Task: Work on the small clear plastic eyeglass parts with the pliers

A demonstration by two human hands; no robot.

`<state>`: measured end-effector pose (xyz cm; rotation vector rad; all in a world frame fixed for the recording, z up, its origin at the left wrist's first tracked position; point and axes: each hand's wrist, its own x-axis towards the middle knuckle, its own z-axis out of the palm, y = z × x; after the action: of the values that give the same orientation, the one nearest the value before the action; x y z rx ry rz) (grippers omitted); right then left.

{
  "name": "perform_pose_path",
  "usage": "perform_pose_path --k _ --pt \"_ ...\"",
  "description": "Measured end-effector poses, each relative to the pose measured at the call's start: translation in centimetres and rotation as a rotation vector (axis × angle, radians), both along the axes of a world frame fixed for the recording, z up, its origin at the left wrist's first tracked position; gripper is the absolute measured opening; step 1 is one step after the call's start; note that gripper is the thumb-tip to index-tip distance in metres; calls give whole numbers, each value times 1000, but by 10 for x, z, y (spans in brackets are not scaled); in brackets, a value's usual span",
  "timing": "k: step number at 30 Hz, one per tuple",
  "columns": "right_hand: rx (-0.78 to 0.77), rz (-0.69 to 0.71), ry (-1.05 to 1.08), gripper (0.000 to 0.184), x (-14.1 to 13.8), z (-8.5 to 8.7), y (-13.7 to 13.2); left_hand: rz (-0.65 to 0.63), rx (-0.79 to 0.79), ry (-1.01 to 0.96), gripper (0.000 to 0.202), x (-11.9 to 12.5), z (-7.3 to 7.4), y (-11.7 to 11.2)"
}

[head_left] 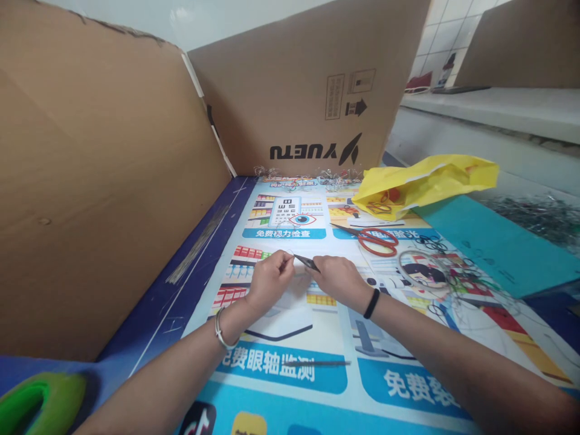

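Observation:
My left hand (272,278), with a silver bangle at the wrist, is closed in a pinch over the printed sheet. Between its thumb and forefinger is what looks like a thin wire, only faintly visible. My right hand (341,279), a black band on its wrist, grips needle-nose pliers (307,262). Their dark jaws point left and reach the left fingertips; whether the jaws touch the wire I cannot tell. Just beyond the right hand lie red-handled scissors (378,241). A thin dark rod (317,363) rests on the sheet nearer to me.
Cardboard panels (299,90) wall the left and back. A yellow bag (426,184) and a teal sheet (502,241) lie at right, near tangled wire (539,220) and a wire coil (419,269). Straight wires (199,244) lie left; a green tape roll (58,402) sits front left.

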<state>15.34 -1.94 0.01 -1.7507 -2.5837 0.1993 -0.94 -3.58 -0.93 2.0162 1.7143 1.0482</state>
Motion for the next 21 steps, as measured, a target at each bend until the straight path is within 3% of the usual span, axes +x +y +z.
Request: perform_pose_path --k 6,13,21 --pt "-23 -6 -4 38 0 1 2 -16 -57 -62 17 -1 -1 2" --pt "-23 -1 62 32 4 -1 5 -87 -249 -403 15 -4 2 7" --pt "-76 2 466 34 15 -7 18 -124 -442 -799 18 -13 6 15"
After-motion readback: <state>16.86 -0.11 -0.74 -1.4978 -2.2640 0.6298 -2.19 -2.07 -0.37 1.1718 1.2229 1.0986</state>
